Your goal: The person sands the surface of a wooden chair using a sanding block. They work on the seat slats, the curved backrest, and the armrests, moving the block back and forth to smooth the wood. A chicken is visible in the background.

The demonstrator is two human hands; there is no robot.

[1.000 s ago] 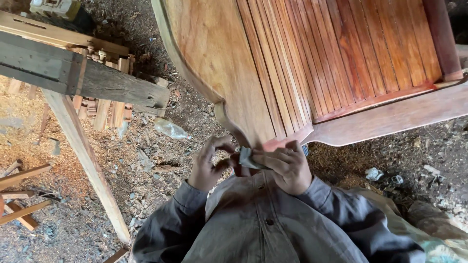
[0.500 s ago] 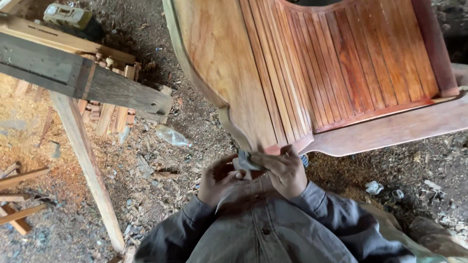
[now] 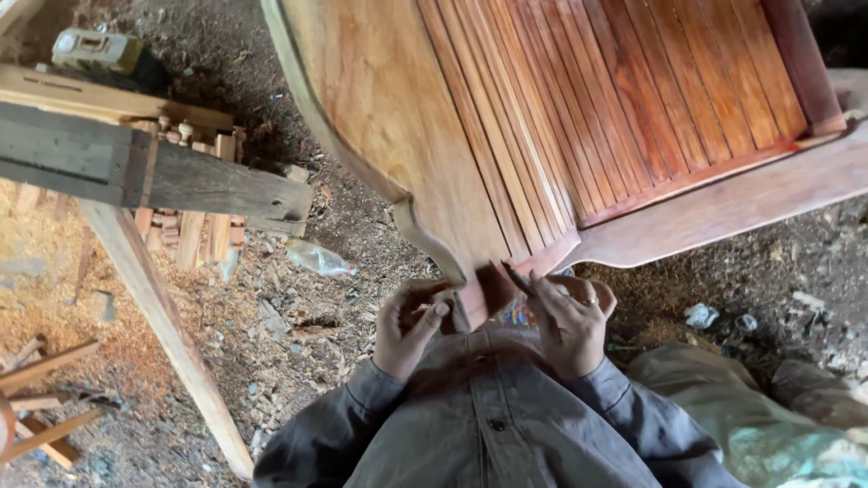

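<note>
Two hands: both work at the near end of a big wooden panel, seen from above the person's chest.
Panel (image 3: pixel 561 136): large reddish-brown furniture piece with a smooth curved board on the left and narrow vertical slats on the right; its scalloped lower edge comes down to a narrow point just in front of the person.
Bench (image 3: pixel 154 176): rough timber frame at left, well apart from the hands, with small turned wood pieces lying behind it.
Ground (image 3: pixel 271 343): dirt covered in shavings and sawdust; a clear plastic bottle (image 3: pixel 318 259) lies near the bench.
Left hand (image 3: pixel 409 323): curled beside the panel's point, fingers bent in against the thumb; whether it pinches anything I cannot tell.
Right hand (image 3: pixel 571 321): fingers closed on a thin dark strip (image 3: pixel 517 277), probably sandpaper or a small tool, its tip touching the panel's lower edge.
Ring (image 3: pixel 589 302): on a right finger.
Doing it well, as a judgement: keep the strip flat to the edge, follow the curve with the grain, use light even pressure, and let the left hand steady the point so the thin tip does not chip.
</note>
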